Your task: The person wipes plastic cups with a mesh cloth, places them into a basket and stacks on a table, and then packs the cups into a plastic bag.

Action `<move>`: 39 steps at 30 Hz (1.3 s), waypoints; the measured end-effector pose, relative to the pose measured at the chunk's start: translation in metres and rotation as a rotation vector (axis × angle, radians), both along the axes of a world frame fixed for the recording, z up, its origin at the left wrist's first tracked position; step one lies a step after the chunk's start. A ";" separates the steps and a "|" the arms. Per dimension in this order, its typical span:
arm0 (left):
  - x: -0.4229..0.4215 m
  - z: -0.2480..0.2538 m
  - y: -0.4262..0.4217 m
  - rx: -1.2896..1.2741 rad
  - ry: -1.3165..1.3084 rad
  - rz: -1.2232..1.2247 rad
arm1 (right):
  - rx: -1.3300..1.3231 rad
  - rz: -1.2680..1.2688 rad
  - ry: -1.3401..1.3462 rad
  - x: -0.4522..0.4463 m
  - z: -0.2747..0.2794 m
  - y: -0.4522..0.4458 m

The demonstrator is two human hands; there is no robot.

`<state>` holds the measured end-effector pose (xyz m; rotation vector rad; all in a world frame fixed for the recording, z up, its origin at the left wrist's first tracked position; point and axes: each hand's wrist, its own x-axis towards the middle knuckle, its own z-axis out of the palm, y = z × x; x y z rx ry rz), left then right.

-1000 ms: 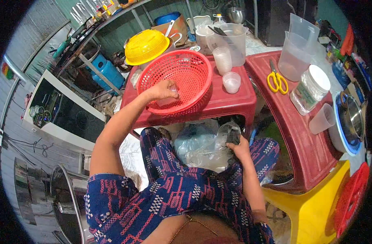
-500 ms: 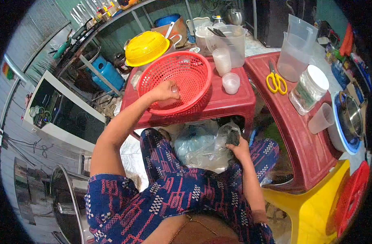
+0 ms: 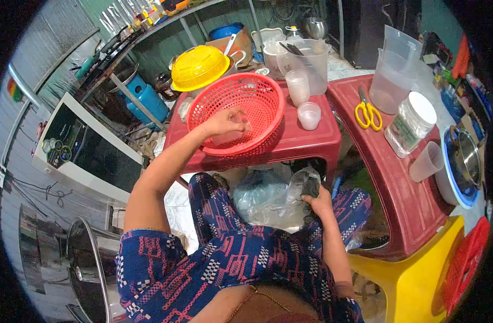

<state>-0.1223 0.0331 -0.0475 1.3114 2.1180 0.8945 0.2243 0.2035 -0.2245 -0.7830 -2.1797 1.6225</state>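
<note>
The left hand (image 3: 225,123) is in the red basket (image 3: 195,139), over its bottom. Its thumb and fingers are bent and pinch a clear thing (image 3: 229,138). The clear thing is see-through, so it is hard to tell its whole shape. It is just under the fingers, inside the basket.

The right hand (image 3: 321,203) is low down, in front of the red table (image 3: 311,138). Its thumb and fingers pinch a dark thing (image 3: 311,188). A clear bag (image 3: 268,209) is just to the left of this hand. I cannot tell if the dark thing is in the bag or only by it.

The basket sits on the table. Past the left hand, up and a bit to the left, is a yellow basket (image 3: 200,69), upside down. To the right of that hand stand tall cups (image 3: 298,89), a small cup (image 3: 309,116) and a big jug (image 3: 315,62).

Up and to the right of the right hand, on the side table (image 3: 411,210), are scissors (image 3: 369,116), a jar (image 3: 408,126) with a white lid and a tilted cup (image 3: 427,164).
</note>
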 end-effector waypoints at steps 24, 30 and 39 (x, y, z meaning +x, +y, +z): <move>0.247 0.015 0.060 0.726 -1.207 0.106 | 1.090 -0.237 0.664 -0.014 0.165 -0.028; 0.257 0.009 0.049 0.734 -0.280 0.085 | -0.053 -0.340 0.793 -0.012 0.168 -0.028; 0.230 -0.007 0.046 0.716 0.000 -0.276 | -1.013 -0.157 0.708 -0.002 0.146 -0.017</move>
